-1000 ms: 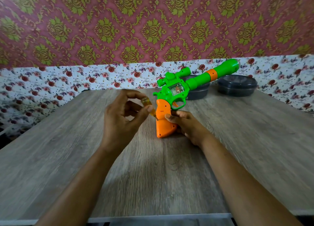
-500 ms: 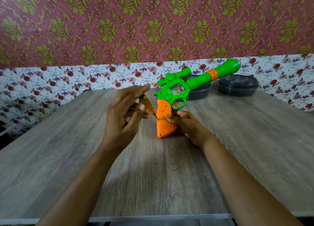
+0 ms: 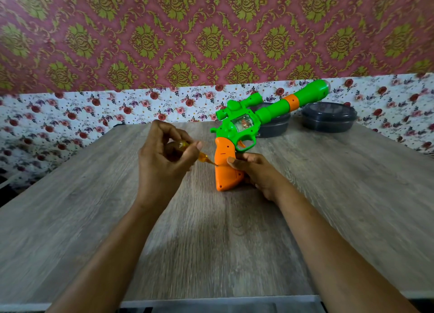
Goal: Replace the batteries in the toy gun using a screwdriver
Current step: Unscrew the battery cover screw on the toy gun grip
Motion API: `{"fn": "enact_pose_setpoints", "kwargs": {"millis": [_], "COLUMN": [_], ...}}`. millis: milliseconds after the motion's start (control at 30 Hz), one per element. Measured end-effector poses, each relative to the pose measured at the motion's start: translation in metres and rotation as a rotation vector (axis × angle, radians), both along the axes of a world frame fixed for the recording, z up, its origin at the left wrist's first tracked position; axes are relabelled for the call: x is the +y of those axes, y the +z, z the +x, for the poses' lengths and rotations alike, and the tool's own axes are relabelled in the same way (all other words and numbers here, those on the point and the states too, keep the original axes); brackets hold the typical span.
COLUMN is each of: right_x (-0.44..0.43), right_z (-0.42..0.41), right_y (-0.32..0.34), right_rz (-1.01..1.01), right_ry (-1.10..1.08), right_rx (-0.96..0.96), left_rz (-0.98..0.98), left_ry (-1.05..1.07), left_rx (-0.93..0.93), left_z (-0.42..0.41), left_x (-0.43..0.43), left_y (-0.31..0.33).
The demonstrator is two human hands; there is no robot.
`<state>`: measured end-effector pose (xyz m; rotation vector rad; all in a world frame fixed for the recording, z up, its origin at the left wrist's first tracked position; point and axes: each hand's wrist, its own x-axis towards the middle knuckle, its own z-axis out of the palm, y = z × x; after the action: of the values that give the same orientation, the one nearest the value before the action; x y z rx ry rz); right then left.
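**Left grip.** Left hand (image 3: 162, 157), centre-left of frame. The fingers and thumb are curled tight round the amber shaft of a small screwdriver (image 3: 203, 158). The tip is set against a screw hole on the left edge of the gun's orange handle (image 3: 225, 169).

**Right grip.** Right hand (image 3: 256, 171), centre of frame. It is wrapped round the back of the orange handle with the thumb laid across its face, holding it fast.

**Toy gun** (image 3: 239, 124). Green body with a clear window and scope. It stands butt-down on the tabletop (image 3: 352, 195), and the barrel slants toward the upper right of the frame.

**Change noted.** Half a second ago the left fingers were splayed loose along the screwdriver. They have now closed on it again, and the tip is at the same spot. The gun has not shifted.

**Reading.** This looks like a re-grip between turns, so the screw is probably still being worked. The battery cover appears still in place, and no batteries are visible.

**Surround.** Two dark round lidded containers (image 3: 328, 118) sit at the tabletop's far edge, right of centre. One is partly behind the barrel. Floral wallpaper (image 3: 70, 115) runs behind them, below a red damask band.
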<state>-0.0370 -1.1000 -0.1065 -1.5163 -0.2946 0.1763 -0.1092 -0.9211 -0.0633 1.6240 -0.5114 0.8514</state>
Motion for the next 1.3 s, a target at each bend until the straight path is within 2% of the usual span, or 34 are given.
{"fn": "enact_pose_setpoints", "kwargs": {"millis": [200,400,500,733,933,1100,1200,1300], "right_x": [0.0002,0.0003,0.0001,0.0005,0.0004,-0.0004,0.0002,0.0009], "right_z": [0.0015,0.0014,0.0014,0.0007,0.0000,-0.0017,-0.0017,-0.0015], "right_y": [-0.0005,-0.0011,-0.0008,-0.0004,-0.0003,0.0003,0.0011,0.0012], "right_rz": [-0.010,0.010,0.007,-0.013,-0.010,-0.003,0.001,-0.004], "right_ry": [-0.008,0.025,0.015,-0.011,-0.007,0.015,0.020,0.002], "right_rx": [0.001,-0.003,-0.007,-0.006,-0.006,-0.016,-0.011,-0.007], "left_rz": [0.020,-0.012,0.006,0.073,0.132,0.245,0.258,0.258], "left_ry": [0.066,-0.127,-0.153,0.081,0.162,0.149,0.073,0.090], "left_rx": [0.042,0.073,0.077,-0.002,-0.069,-0.183,-0.195,-0.194], "left_z": [-0.0003,-0.0002,0.0008,0.0014,0.0041,0.0028,0.0011,0.0021], "left_x": [-0.0015,0.0021,0.0003,0.0011,0.0002,-0.0008,-0.0020,-0.0007], "left_y": [0.0005,0.0006,0.0007,-0.0018,-0.0026,-0.0043,-0.0046,-0.0042]}}
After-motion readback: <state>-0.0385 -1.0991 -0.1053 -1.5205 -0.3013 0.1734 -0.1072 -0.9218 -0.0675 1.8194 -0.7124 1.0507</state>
